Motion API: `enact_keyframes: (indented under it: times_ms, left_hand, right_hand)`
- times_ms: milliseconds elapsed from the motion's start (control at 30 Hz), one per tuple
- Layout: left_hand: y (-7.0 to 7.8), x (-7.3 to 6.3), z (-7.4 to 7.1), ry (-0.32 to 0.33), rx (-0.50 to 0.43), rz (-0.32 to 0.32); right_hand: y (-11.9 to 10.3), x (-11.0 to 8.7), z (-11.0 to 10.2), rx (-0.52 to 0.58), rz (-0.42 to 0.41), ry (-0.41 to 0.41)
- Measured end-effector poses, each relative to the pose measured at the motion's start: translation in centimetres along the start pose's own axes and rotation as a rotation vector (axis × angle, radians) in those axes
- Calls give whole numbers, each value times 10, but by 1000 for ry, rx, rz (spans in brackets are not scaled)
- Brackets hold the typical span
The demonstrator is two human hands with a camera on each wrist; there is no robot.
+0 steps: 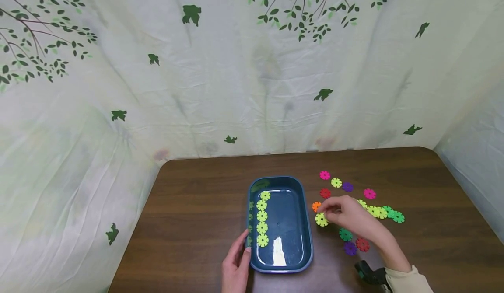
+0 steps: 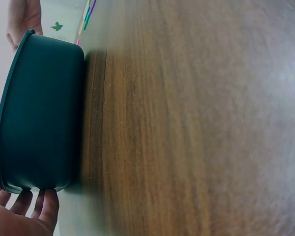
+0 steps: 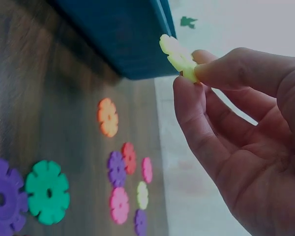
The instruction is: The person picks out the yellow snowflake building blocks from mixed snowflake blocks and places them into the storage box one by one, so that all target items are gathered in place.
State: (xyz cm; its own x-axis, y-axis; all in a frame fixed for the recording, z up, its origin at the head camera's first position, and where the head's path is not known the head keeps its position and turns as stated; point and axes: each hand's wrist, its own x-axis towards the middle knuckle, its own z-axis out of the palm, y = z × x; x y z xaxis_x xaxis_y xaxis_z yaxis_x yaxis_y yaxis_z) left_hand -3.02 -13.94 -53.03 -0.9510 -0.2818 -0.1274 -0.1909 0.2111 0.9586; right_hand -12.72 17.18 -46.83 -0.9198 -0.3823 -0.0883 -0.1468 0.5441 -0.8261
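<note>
A deep blue rectangular tray [image 1: 281, 264] stands on the table with a column of several yellow-green flower-shaped discs [image 1: 262, 216] along its left side. My left hand [image 1: 236, 264] grips the tray's near left side, its fingertips [image 2: 48, 196] against the outer wall and the thumb by the rim. Just right of the tray, my right hand [image 1: 348, 214] pinches one yellow-green notched flower disc [image 3: 178, 56] between thumb and index finger. In the right wrist view that disc is raised above the table, tilted, overlapping the tray's rim.
Loose flower discs lie right of the tray: orange [image 1: 316, 206], red [image 1: 362, 244], purple [image 1: 350, 248], pink [image 1: 369, 193] and green [image 1: 398, 216]. A yellow-green row [image 1: 372, 211] lies partly behind the right hand. A leaf-printed cloth [image 1: 236, 87] hangs behind the wooden table [image 1: 189, 223].
</note>
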Motion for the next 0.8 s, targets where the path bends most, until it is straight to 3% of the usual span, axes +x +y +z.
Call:
enact_keyframes:
  times_ms: [267, 500, 800]
  left_hand:
    - [-2, 0, 0, -9, -17, 11]
    - [-4, 1, 0, -6, -26, 63]
    - [-6, 1, 0, -1, -42, 103]
  right_hand:
    - [-16, 7, 2, -19, -47, -18]
    - [-29, 14, 7, -32, -74, -53]
    - [-43, 27, 17, 28, -131, -165]
